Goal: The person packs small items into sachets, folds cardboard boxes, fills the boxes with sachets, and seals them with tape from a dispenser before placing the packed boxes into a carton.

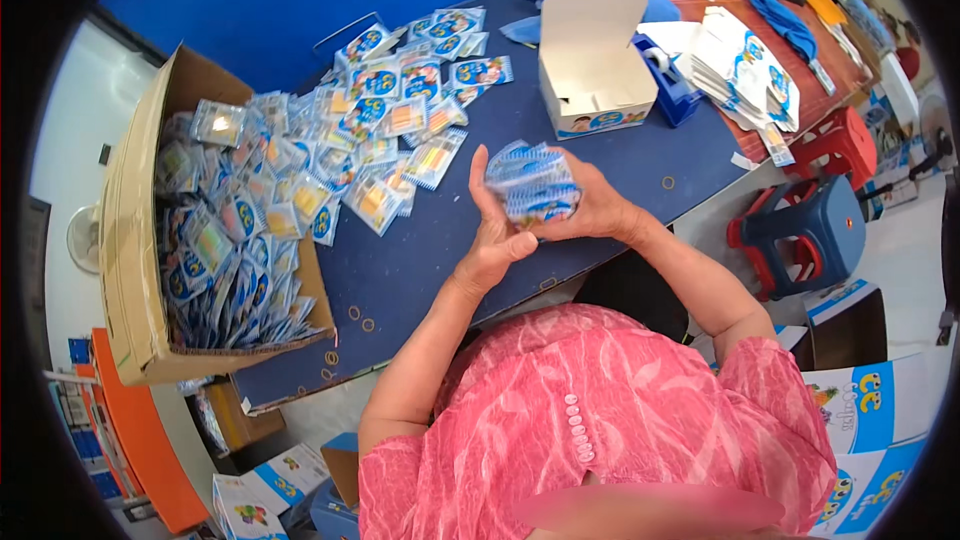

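Two hands and one bundle of packets above the bench; the right hand is clamped on the bundle's right side, some of its fingertips hidden; the left hand stands at the bundle's left side, thumb and forefinger spread apart; the bundle is blurred, and its packets cannot be counted. One cardboard box, at the left, holds many blue-and-clear packets, the lower ones buried; further loose packets spill from it across the bench, overlapping too much for a count. One white carton stands with its lid raised, its front wall hiding part of the interior; beside it are one blue tape dispenser and one stack of white cartons, number unclear.
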Demonstrator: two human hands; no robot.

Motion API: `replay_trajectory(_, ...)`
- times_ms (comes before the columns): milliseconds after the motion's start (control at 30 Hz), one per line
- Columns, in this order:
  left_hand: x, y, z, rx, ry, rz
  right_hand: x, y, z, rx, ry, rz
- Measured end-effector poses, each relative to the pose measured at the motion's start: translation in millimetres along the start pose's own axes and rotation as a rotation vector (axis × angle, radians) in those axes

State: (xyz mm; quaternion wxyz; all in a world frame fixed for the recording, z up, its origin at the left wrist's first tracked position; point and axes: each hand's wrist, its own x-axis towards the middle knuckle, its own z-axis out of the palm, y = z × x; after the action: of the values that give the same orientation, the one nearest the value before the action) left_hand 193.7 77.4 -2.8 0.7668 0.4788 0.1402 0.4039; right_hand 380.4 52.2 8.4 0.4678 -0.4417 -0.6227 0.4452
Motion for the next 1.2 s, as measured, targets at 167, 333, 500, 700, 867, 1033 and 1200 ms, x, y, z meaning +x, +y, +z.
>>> replay_trajectory(167,90.5,-3.1,-8.3,-0.032,-0.094,0.081,0.4,-46.6,-69.9,0.173,0.279,0.043)
replay_trajectory(333,168.9,-14.0,-37.6,1.004,-0.110,0.074,52.4,-87.5,-128.8,-0.104,0.400,0.269)
replay_trajectory(500,181.5,-38.8,-12.3,0.535,-0.178,-0.014,87.1,-52.2,-148.3,-0.487,0.280,0.150)
replay_trajectory(700,162.7,-70.3,4.5,0.986,0.141,0.318,107.6,-40.7,-132.8,-0.993,0.177,0.428)
replay_trajectory(867,158.5,-66.4,12.2,1.016,0.153,0.287,118.7,-44.2,-147.2,-0.867,0.105,0.524)
replay_trajectory(1033,154.3,-75.0,11.0,1.038,0.234,0.348,106.8,-22.0,-117.0,-0.978,0.252,0.353)
replay_trajectory(1200,151.9,-60.5,16.0,1.036,0.209,0.317,92.7,-11.4,-128.2,-1.036,0.065,0.112)
